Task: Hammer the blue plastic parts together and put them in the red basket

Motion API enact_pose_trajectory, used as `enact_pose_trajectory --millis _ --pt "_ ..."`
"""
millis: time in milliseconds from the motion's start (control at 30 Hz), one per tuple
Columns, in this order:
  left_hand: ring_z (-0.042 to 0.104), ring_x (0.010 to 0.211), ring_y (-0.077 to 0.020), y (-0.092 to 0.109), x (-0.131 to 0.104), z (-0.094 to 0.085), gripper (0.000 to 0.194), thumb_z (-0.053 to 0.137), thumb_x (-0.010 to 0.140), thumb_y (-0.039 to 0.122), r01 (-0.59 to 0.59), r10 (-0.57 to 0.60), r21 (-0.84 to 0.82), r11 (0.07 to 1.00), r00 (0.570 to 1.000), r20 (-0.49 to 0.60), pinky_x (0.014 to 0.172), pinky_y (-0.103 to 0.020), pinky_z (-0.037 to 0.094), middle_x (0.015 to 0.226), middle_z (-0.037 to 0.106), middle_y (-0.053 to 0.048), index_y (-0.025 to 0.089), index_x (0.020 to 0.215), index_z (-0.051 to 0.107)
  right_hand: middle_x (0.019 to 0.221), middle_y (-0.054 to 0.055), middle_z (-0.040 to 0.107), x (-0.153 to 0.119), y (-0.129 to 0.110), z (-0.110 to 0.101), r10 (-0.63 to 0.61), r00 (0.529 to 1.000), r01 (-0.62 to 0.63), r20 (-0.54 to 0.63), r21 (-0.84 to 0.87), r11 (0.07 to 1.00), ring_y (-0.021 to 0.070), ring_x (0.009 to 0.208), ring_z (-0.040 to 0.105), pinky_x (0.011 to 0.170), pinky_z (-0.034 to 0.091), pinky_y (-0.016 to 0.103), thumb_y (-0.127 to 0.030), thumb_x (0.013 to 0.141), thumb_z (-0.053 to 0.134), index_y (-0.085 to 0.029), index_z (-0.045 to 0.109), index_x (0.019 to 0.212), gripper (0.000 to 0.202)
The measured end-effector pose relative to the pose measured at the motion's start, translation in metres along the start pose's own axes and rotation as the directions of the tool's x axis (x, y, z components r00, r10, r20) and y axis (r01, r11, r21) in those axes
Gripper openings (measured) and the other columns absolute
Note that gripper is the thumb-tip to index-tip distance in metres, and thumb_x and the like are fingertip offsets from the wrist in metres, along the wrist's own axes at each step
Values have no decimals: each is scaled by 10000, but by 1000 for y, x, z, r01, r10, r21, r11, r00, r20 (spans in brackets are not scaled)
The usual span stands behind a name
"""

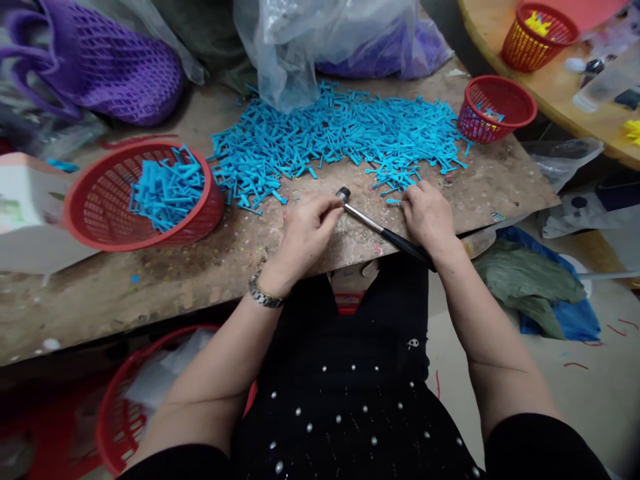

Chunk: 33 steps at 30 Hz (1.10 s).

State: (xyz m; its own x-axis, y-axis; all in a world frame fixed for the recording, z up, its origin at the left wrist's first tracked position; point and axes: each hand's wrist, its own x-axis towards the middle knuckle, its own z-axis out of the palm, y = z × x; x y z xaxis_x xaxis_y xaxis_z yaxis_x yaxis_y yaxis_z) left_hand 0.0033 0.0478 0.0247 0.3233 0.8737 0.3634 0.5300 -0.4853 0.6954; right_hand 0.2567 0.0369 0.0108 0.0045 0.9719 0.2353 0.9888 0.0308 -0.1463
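A wide heap of small blue plastic pegs [340,127] covers the back of the worktable. My right hand [429,217] is closed at the heap's front edge, with a blue peg [394,201] sticking out from its fingertips. My left hand [310,227], with a watch on its wrist, has thumb and fingers pressed together; whatever they hold, if anything, is hidden. Between the hands lies a small hammer [364,218] with a black head and black grip. Its head is close to my left fingertips, and its grip end passes beside my right wrist.
At left stands a red basket [83,200] partly filled with blue pegs, beside a white box [35,220]. A smaller red basket [470,117] is at the back right. Purple mesh bag [125,67] and clear plastic bag [290,67] edge the table's [165,280] back.
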Motion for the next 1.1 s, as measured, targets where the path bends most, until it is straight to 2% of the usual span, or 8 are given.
enact_pose_trajectory --millis 200,333,533,600,700,800,933,1100 --pt "637 816 -168 4 8 26 158 586 915 237 115 -104 -119 986 990 91 773 -310 485 893 730 -33 189 999 711 913 94 693 -9 -5 -3 -63 994 76 -86 161 984 259 868 595 775 438 361 -194 943 486 -210 648 928 164" --pt "610 765 -155 -2 14 33 207 599 906 241 186 -166 -163 969 978 126 732 -298 469 845 701 -26 170 1070 703 942 96 701 -11 -12 -6 -110 990 129 -84 271 954 249 906 619 813 453 354 -188 935 481 -207 635 912 156" --pt "551 685 -142 -1 20 41 230 601 918 284 210 -174 -248 946 972 157 643 -272 435 745 619 -1 171 1099 686 937 85 694 -15 -21 -6 -146 981 184 -129 365 913 228 920 626 836 461 331 -204 964 470 -212 617 904 159" --pt "542 674 -139 1 23 42 200 600 922 301 204 -166 -264 943 974 157 626 -266 427 738 611 5 182 1059 684 951 82 692 -17 -24 -6 -168 978 202 -121 380 903 224 921 622 838 462 330 -209 975 466 -217 613 910 162" --pt "549 670 -143 4 27 43 116 588 921 274 197 -152 -267 943 972 180 618 -269 428 703 602 7 196 893 668 952 81 682 -19 -27 -6 -203 973 231 -113 373 899 222 920 614 839 459 331 -206 988 449 -220 611 911 180" --pt "534 625 -142 5 31 43 179 572 911 231 217 -162 -254 943 962 219 616 -283 421 640 572 10 199 740 613 937 84 672 -19 -28 -6 -226 968 250 -107 350 903 225 911 610 828 456 328 -197 994 428 -213 616 915 205" --pt "532 625 -142 4 32 45 171 566 893 192 232 -172 -265 936 958 229 611 -283 414 647 594 8 201 727 605 980 92 687 -20 -26 -4 -202 975 221 -89 363 905 233 954 622 855 469 337 -182 989 427 -212 634 950 213" --pt "557 693 -158 4 33 47 190 573 883 149 193 -149 -234 953 969 196 643 -284 426 671 596 2 199 700 581 1123 120 698 -20 -27 -6 -148 984 175 -97 436 883 241 1000 645 902 501 363 -225 976 497 -195 664 1091 205"
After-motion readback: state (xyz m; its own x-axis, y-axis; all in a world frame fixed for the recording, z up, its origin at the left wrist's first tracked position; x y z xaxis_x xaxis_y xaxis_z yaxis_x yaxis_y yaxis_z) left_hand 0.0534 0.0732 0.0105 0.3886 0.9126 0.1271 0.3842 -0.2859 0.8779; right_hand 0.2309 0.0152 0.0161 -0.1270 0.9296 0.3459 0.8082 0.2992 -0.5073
